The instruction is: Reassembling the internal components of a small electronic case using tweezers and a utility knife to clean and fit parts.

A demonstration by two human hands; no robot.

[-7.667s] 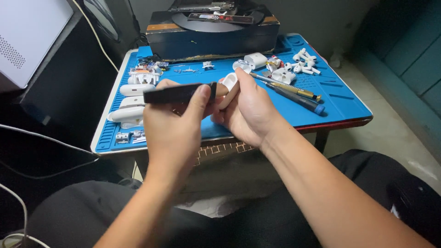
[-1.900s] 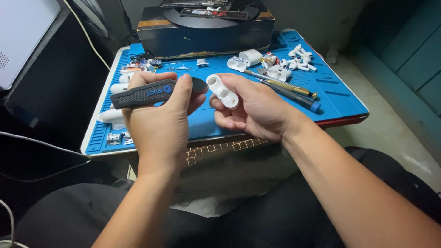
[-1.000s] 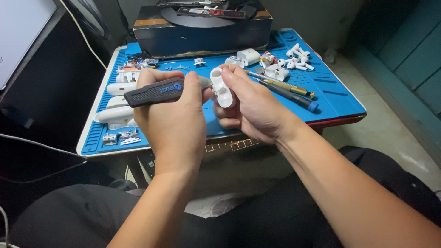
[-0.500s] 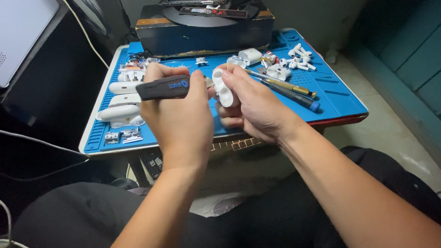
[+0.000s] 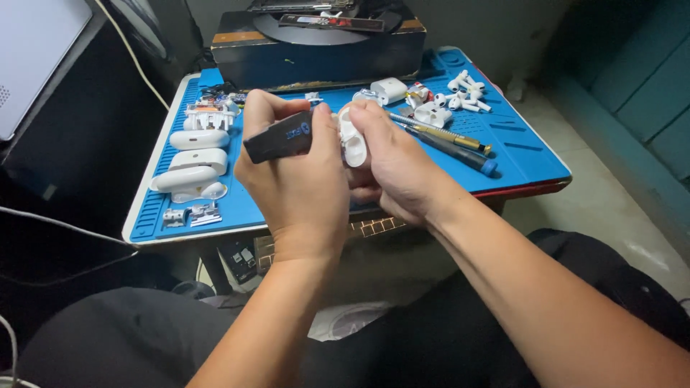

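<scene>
Two hands together at frame centre — left hand [image 5: 298, 172] gripping a dark screwdriver handle [image 5: 279, 138], right hand [image 5: 392, 162] clamped on a white earbud case shell [image 5: 352, 140], above the blue work mat [image 5: 517, 154].

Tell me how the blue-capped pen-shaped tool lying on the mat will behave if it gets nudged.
The blue-capped tool looks like a round, slender barrel, so it would probably roll on the flat blue mat. It seems rigid, likely metal-bodied, so it shouldn't flex. The gold-tipped tool lying right beside it might stop a roll that way.
</scene>
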